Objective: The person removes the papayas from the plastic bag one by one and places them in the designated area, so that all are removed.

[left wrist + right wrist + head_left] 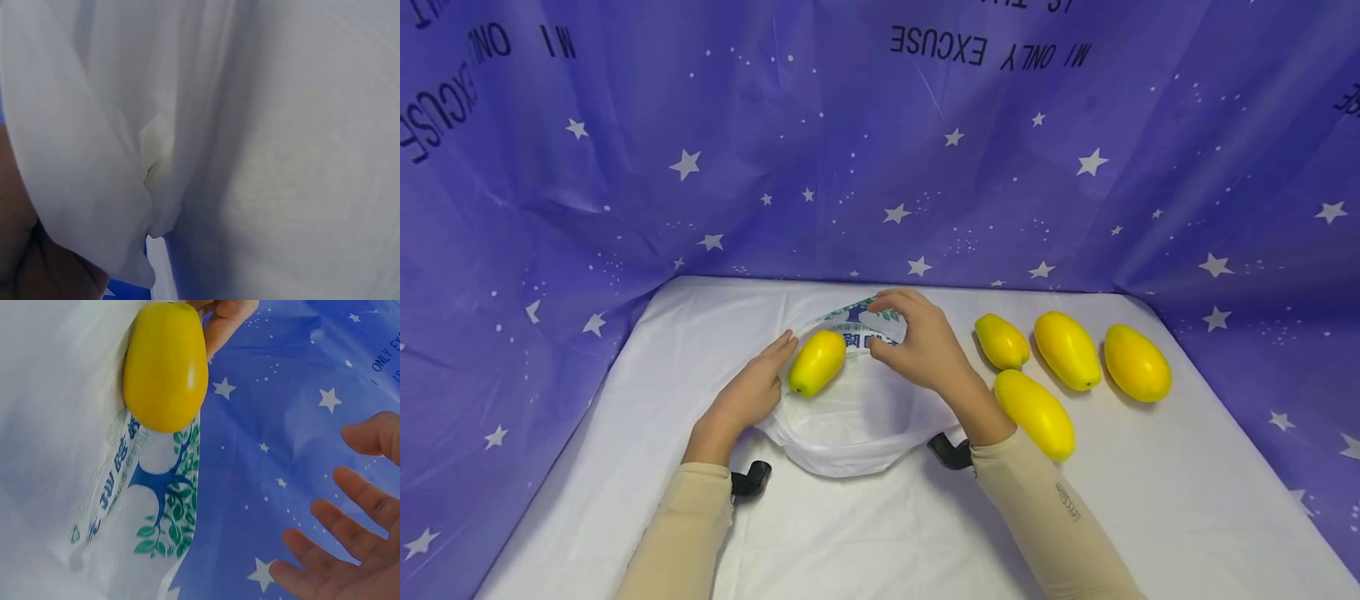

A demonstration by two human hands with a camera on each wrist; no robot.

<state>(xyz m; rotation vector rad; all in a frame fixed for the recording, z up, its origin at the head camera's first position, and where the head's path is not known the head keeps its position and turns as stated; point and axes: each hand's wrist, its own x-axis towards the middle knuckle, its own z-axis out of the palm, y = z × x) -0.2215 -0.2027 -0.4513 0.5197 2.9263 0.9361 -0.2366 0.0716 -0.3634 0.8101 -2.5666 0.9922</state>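
A white plastic bag with green leaves and blue lettering lies with its mouth spread wide. My left hand holds its left rim, fingers fairly straight along the edge and thumb hidden; in the left wrist view, bag folds hang over the hand. Within the bag's mouth, just right of the left fingers, is a yellow mango. Whether it touches that hand I cannot tell. My right hand is over the bag's right side. In the right wrist view its fingers are spread, apart from the mango.
Several more yellow mangoes lie on the white-covered table to the right, the nearest mango close beside the right forearm. Black wrist mounts show under both wrists. A purple starred curtain encloses the back and sides.
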